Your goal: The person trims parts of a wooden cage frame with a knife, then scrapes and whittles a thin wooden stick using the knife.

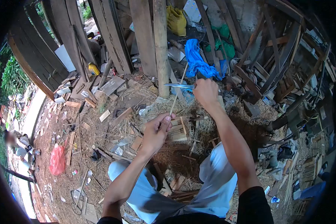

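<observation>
My left hand is closed, pinching the lower end of a thin pale stick between thumb and fingers. The stick rises at a slant, away from me. Further out, my right hand is wrapped round the handle of a knife, whose blade points left. That blade crosses the stick partway up; whether they touch, I cannot tell. Below my hands, between my knees, lies a slatted wooden piece among shavings and straw.
An upright pole stands just ahead. Behind it are a blue plastic bag, a yellow sack and leaning planks. Wood scraps cover the ground. A red plastic bag lies left, near a seated person. Stacked timber fills the right side.
</observation>
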Demonstrator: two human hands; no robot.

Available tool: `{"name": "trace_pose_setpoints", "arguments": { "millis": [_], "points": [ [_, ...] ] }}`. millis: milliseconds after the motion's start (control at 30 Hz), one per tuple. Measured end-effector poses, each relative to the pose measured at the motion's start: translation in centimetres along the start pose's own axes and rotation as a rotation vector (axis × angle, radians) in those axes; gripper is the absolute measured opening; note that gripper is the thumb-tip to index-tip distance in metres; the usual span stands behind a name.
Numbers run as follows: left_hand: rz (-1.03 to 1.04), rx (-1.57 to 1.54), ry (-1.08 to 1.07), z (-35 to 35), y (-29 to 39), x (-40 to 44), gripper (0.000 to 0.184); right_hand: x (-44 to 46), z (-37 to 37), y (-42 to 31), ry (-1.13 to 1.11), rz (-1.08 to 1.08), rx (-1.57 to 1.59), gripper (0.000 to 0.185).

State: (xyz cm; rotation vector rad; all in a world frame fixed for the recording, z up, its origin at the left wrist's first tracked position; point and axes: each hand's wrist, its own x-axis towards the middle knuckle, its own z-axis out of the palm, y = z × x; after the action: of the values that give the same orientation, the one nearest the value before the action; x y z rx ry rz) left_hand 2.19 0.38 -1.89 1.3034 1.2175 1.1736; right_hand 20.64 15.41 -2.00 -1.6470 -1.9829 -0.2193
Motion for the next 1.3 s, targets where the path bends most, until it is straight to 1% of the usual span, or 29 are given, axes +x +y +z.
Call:
{"name": "trace_pose_setpoints", "arguments": {
  "millis": [67, 100, 133, 167, 200, 233, 300, 333, 400, 433, 467, 533, 567, 633, 667, 700, 767, 800, 867, 967, 1000, 1067, 1100, 1167, 1300],
  "points": [
    [0.05, 0.15, -0.027, -0.1, 0.0, -0.1, 0.026, 0.7, 0.2, 0.5, -0.118, 0.192, -0.072, 0.019],
    [0.056, 0.145, -0.024, 0.3, 0.1, -0.6, 0.026, 1.1, 0.4, 2.3, -0.091, 0.308, -0.056, 0.02],
    [0.047, 0.126, -0.08, 0.8, 0.3, -1.5, 0.025, 1.7, 0.7, 5.2, -0.062, 0.426, -0.035, 0.022],
    [0.034, 0.12, -0.142, 1.0, 0.3, -2.1, 0.024, 2.2, 2.0, 8.1, 0.011, 0.495, -0.003, 0.022],
    [0.197, 0.125, -0.066, 0.8, -0.8, -1.6, 0.023, 1.6, 1.1, 9.0, 0.09, 0.483, -0.018, 0.024],
    [0.203, 0.129, -0.058, 0.2, -0.4, -1.2, 0.023, 1.6, 1.2, 9.3, 0.094, 0.476, -0.012, 0.024],
    [-0.12, -0.085, 0.051, -0.8, 0.5, -0.9, 0.022, 1.1, 1.4, 9.7, 0.035, 0.454, 0.213, 0.033],
    [-0.132, -0.158, 0.036, -1.2, -0.1, -0.1, 0.024, 0.6, 1.0, 8.3, 0.027, 0.454, 0.211, 0.033],
    [-0.127, -0.219, 0.021, -1.2, -0.1, 0.5, 0.024, 0.2, 0.6, 4.1, -0.028, 0.207, 0.367, 0.026],
    [-0.123, -0.281, 0.007, -1.1, 0.1, 0.7, 0.025, -0.6, -0.2, 1.7, -0.091, 0.083, 0.348, 0.023],
    [-0.131, -0.274, 0.029, -0.7, 0.4, 0.8, 0.025, -1.6, -0.8, -0.6, -0.154, -0.04, 0.329, 0.02],
    [-0.117, -0.246, 0.034, -0.3, 0.5, 0.8, 0.025, -3.4, -0.4, -4.0, -0.214, -0.364, 0.181, 0.014],
    [-0.107, -0.219, 0.041, -0.3, 0.5, 0.8, 0.024, -3.7, -0.3, -4.9, -0.211, -0.362, 0.186, 0.014],
    [-0.083, -0.191, 0.021, -0.5, 0.5, 0.7, 0.025, -4.2, -0.4, -6.0, -0.1, -0.336, 0.185, 0.012],
    [-0.06, -0.169, -0.001, -0.6, 0.4, 0.6, 0.025, -3.5, -0.7, -5.9, -0.192, -0.251, 0.16, 0.015],
    [-0.064, -0.165, -0.004, -0.7, 0.4, 0.5, 0.025, -2.9, -0.7, -5.5, -0.194, -0.245, 0.163, 0.015],
    [-0.065, -0.245, -0.055, -0.5, 0.3, 0.1, 0.025, -1.7, -0.5, -3.8, -0.048, -0.073, 0.072, 0.016],
    [-0.063, -0.248, -0.058, -0.4, 0.5, 0.0, 0.025, -1.1, -0.6, -2.8, -0.047, -0.072, 0.068, 0.016],
    [-0.118, -0.206, -0.081, -0.1, 0.9, -0.3, 0.026, -0.4, -0.9, -1.1, 0.043, 0.014, 0.027, 0.017],
    [-0.157, -0.259, -0.099, 0.2, 0.3, -0.2, 0.027, -0.9, 0.5, -0.7, 0.086, 0.003, 0.009, 0.017],
    [-0.149, -0.27, -0.093, 0.1, 0.0, 0.0, 0.027, -1.2, 0.8, -1.1, 0.019, 0.012, 0.036, 0.017],
    [-0.12, -0.284, -0.111, -0.4, -0.3, 0.3, 0.027, -2.6, -0.1, -3.0, -0.211, -0.107, 0.107, 0.018],
    [-0.115, -0.287, -0.107, -0.5, -0.3, 0.3, 0.027, -3.6, 0.1, -4.1, -0.208, -0.113, 0.106, 0.018],
    [-0.117, -0.259, -0.084, -0.6, -0.1, 0.2, 0.026, -5.0, 0.3, -5.6, -0.144, -0.331, 0.134, 0.018],
    [-0.126, -0.251, -0.09, -0.8, 0.2, 0.5, 0.025, -3.8, -1.0, -5.9, -0.189, -0.26, 0.129, 0.018]
  ]
}}
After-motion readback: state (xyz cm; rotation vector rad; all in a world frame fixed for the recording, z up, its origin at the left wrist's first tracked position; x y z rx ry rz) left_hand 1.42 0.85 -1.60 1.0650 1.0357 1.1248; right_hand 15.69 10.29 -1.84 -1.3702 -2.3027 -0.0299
